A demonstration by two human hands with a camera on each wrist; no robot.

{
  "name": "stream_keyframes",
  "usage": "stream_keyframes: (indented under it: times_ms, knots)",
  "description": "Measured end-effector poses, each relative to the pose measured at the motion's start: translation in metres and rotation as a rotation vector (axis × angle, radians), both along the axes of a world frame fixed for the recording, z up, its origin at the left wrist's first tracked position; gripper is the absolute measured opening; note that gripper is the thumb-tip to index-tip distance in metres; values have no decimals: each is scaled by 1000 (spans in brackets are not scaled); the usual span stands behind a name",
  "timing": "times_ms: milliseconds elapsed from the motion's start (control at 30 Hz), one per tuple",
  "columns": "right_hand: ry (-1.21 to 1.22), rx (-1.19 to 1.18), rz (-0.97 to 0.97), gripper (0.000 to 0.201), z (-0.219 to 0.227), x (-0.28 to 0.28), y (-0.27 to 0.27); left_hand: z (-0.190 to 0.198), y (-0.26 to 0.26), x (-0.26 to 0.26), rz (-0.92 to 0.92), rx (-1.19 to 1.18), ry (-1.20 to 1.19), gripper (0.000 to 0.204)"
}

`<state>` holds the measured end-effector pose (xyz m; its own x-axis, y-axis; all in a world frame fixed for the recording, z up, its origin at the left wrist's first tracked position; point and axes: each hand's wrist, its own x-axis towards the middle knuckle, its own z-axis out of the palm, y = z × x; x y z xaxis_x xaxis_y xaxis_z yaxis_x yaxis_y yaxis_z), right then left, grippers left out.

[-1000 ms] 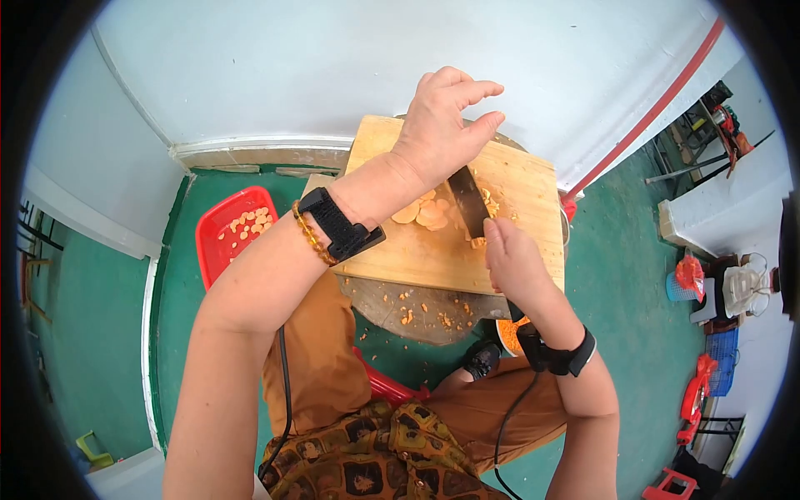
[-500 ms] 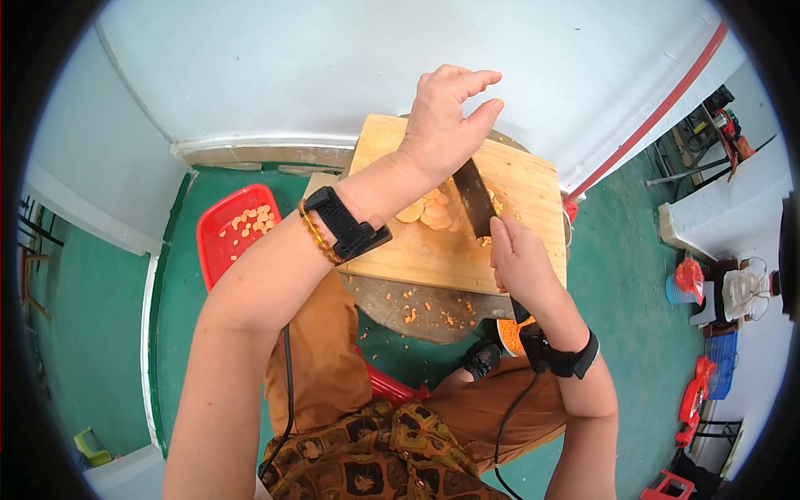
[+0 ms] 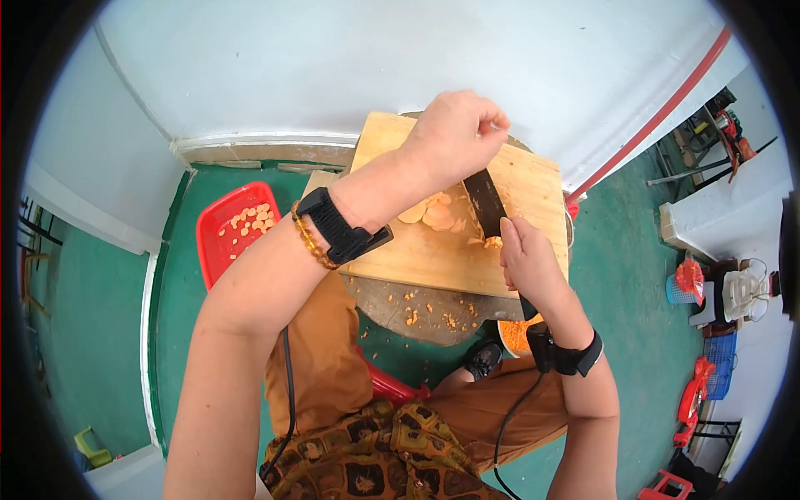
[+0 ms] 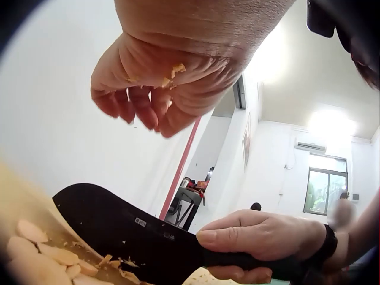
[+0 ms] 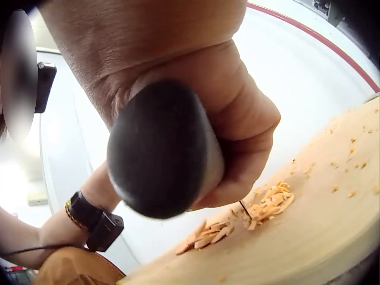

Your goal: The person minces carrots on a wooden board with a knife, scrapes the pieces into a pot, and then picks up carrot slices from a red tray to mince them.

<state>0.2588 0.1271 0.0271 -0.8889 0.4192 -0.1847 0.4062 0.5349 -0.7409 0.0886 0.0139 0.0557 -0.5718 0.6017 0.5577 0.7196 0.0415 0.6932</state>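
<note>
My right hand (image 3: 531,258) grips the handle of a black cleaver (image 3: 486,204), its blade standing on the wooden cutting board (image 3: 533,183). Round orange vegetable slices (image 3: 437,215) lie overlapping left of the blade, and thin shreds (image 5: 270,205) sit beside it. Above the far part of the board my left hand (image 3: 457,137) hovers, fingers loosely curled and thumb close to them, holding nothing. Small orange scraps (image 4: 174,72) cling to that palm in the left wrist view. The butt of the handle (image 5: 157,151) fills the middle of the right wrist view.
Under the board is a round wooden block (image 3: 392,312) strewn with crumbs. A red basin (image 3: 202,242) with slices stands on the floor at left. By the right knee is a bowl of orange shreds (image 3: 517,337). A white wall (image 3: 333,67) rises behind the board.
My left hand has come down slightly and its fingers have drawn in from a wider spread. The cleaver and my right hand have shifted a little to the right and nearer my body.
</note>
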Motion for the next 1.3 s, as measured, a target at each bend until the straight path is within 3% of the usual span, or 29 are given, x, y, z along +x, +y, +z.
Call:
stream_keyframes:
  times_ms: [167,300,400,533,600,800,967,1100,1167,1300]
  knots:
    - [73,-69,-17,32,6,4,2,4,-11,4,-132,-530,-73,10]
    - [20,-108,-7,32,-1,0,7,-2,-12,8,-204,-839,-28,19]
    - [88,-166,-35,32,-1,0,12,-10,-10,19,-211,-935,47,20]
    - [212,-202,-64,31,1,2,26,-35,-10,27,-168,-857,223,19]
    - [195,-63,-37,30,-1,2,32,-44,-7,29,-146,-823,292,17]
    - [83,279,29,26,-7,9,46,-60,5,21,-185,-770,153,8]
    - [104,340,74,24,-13,12,50,-72,15,24,-142,-645,295,10]
    - [158,144,-14,23,0,11,27,-43,9,23,-139,-862,166,19]
    - [199,62,-64,22,0,11,15,-33,0,15,-146,-859,128,22]
    - [254,228,81,19,-11,5,7,-21,-15,-3,-162,-880,36,22]
